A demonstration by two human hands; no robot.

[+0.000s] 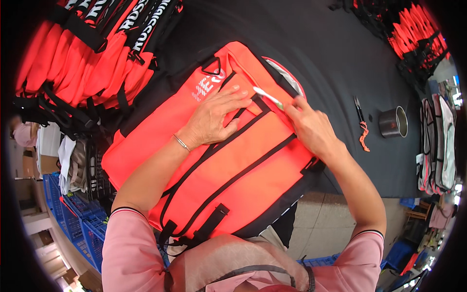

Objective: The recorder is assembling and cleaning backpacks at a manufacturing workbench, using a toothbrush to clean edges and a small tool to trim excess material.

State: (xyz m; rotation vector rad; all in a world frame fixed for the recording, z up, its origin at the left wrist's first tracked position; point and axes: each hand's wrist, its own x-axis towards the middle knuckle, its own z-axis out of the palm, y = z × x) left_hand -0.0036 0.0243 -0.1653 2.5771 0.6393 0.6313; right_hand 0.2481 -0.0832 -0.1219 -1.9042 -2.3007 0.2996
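A bright orange-red bag (248, 160) with black piping and straps lies across the black-covered table in front of me. My left hand (216, 114) rests on its upper panel, fingers stretched out and pressing the fabric near a black-edged seam. Closed around a slim white tool with a pale greenish handle, shaped like a toothbrush (265, 96), is my right hand (309, 121). The tool's white end lies at the bag's fabric, just right of my left fingertips. Part of its handle is hidden in my right fingers.
Several orange-and-black bags (82, 63) are stacked at the far left, others (418, 34) at the far right. Thread snips (359, 109) with an orange cord and a metal cup (393, 122) stand on the table (335, 58) to the right. Blue crates (82, 224) are below left.
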